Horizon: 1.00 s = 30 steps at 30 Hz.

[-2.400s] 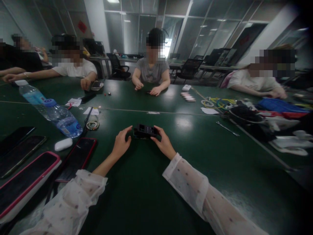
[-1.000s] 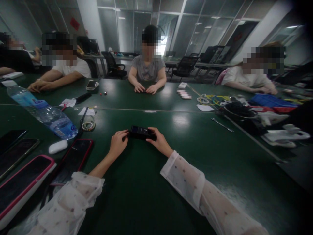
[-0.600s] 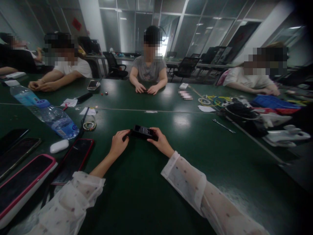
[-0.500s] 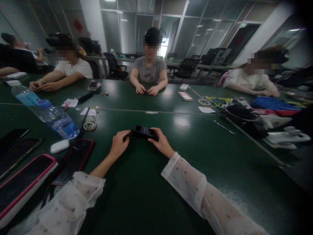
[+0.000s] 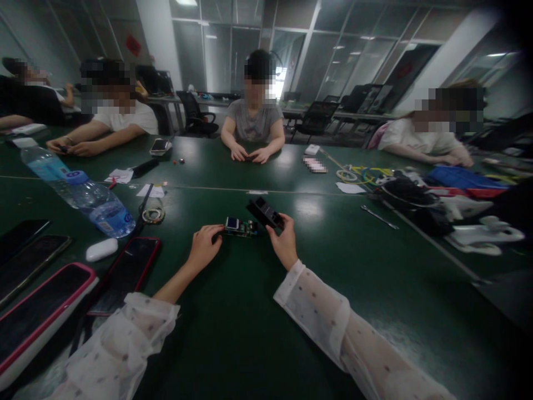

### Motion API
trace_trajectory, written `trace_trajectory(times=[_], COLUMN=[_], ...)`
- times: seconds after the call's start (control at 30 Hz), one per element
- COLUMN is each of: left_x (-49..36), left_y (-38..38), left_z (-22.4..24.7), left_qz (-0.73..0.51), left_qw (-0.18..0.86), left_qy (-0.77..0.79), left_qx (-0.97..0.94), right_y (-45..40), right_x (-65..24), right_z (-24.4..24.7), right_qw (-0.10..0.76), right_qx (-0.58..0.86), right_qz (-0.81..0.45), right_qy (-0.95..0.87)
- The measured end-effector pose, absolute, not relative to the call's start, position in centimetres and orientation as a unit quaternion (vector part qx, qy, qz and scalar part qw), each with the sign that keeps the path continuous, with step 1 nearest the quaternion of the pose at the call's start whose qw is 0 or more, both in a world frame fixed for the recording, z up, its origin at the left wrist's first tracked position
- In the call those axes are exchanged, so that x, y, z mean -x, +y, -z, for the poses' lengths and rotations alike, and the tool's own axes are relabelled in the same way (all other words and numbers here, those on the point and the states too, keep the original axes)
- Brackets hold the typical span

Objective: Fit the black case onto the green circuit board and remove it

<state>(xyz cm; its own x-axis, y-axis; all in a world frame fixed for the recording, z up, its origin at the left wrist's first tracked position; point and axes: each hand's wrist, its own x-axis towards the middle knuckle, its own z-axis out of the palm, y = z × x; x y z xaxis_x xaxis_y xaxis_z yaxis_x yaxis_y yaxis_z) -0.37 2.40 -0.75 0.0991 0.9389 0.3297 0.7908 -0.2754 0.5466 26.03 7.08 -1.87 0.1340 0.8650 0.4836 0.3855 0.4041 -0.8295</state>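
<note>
My left hand [image 5: 207,243] is closed on the left end of a small circuit board [image 5: 245,228], which carries a little screen [image 5: 232,223] and lies low over the green table. Its base is hard to make out. In my right hand [image 5: 285,240] a black plastic cover [image 5: 265,212] is gripped by its right end, tilted and raised just behind and to the right of the board. Cover and board are apart, so the board's components show.
Two water bottles [image 5: 94,201], a white earbud case [image 5: 102,249] and several phones [image 5: 125,272] crowd the left side. A wrench [image 5: 378,217], cables [image 5: 353,173] and white equipment [image 5: 487,236] lie to the right. Co-workers [image 5: 254,125] sit across the green table [image 5: 233,333].
The black cover has come off the device, lifted up and to the right by my right hand. The circuit board is now exposed, while my left hand stays nearly in place.
</note>
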Motion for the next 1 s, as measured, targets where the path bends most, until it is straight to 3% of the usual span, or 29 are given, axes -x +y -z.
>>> trace_trajectory(times=[0.2, 0.67, 1.0], left_x=[0.3, 0.2, 0.2], left_y=[2.1, 2.2, 2.1], left_z=[0.4, 0.5, 0.4], left_qz=[-0.317, -0.317, -0.314], left_qw=[0.116, 0.112, 0.114], left_qy=[0.596, 0.599, 0.601], left_qx=[-0.729, -0.727, -0.726], right_y=[7.7, 7.6, 6.4], right_x=[-26.6, -26.7, -26.0], right_z=[2.9, 3.0, 1.3], right_qw=[0.512, 0.496, 0.566], right_qx=[0.555, 0.571, 0.48], right_qz=[-0.173, -0.137, -0.213], right_qy=[-0.632, -0.639, -0.635])
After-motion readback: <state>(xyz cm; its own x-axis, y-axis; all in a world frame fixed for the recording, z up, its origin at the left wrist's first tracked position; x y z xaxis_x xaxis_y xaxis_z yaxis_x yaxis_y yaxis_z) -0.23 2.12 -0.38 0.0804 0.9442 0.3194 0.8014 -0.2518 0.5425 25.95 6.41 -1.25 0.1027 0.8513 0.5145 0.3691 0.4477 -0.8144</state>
